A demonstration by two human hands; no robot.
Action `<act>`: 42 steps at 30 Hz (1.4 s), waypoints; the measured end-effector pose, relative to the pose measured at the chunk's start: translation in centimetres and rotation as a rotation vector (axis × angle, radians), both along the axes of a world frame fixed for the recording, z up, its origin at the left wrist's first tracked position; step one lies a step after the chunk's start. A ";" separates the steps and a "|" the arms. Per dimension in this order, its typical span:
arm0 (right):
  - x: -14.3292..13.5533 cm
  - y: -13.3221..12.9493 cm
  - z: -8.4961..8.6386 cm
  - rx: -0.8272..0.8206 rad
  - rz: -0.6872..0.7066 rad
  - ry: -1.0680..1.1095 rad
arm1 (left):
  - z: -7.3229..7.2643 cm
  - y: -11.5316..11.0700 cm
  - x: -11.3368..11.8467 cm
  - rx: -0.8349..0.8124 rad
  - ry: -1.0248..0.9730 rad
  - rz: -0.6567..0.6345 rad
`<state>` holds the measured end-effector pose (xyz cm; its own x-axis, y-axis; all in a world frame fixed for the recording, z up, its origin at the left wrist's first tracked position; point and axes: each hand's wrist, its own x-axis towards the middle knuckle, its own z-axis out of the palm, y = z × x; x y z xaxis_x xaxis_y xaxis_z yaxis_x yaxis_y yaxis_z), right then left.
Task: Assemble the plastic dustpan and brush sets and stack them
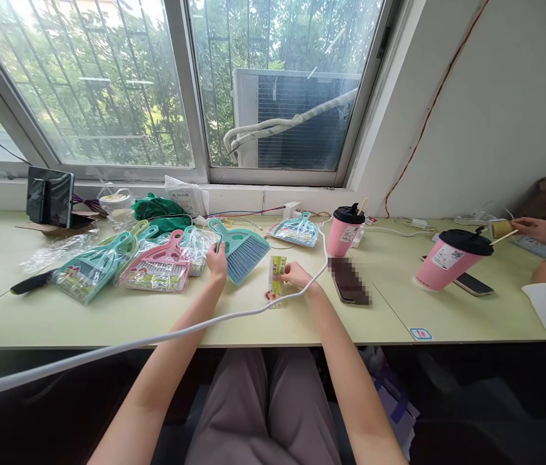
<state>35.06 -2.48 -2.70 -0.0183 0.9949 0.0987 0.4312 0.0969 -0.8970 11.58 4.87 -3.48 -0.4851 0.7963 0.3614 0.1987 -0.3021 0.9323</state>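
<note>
My left hand (217,261) is closed round the side of a teal mini dustpan and brush set (248,253), its grey-blue bristles towards me. The set is tilted, with its handle pointing up and left. To its right, my right hand (295,275) pinches a yellow-green and white printed card (277,279) with red pictures at its lower end. The card is apart from the dustpan. Left of my left hand lie several wrapped sets, among them a pink dustpan set (159,268) and a teal wrapped set (91,271). Another wrapped set (297,230) lies behind the card.
A white cable (234,315) hangs across the view before my arms. A phone (350,281) and two pink cups (343,234) stand or lie to the right. A co-worker's hands (539,229) are at far right. A black-handled tool (31,284) lies left.
</note>
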 end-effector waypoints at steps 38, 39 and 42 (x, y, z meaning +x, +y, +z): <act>-3.9 0.7 -1.6 0.003 -0.201 1.107 | 0.7 -3.8 4.0 -0.013 -0.027 -0.835; -4.1 0.7 -1.6 0.002 -0.146 1.115 | 0.7 -3.8 4.0 0.007 -0.043 -0.819; -4.4 0.9 -2.0 -0.026 -0.055 1.106 | 0.6 -3.5 4.0 0.051 -0.046 -0.764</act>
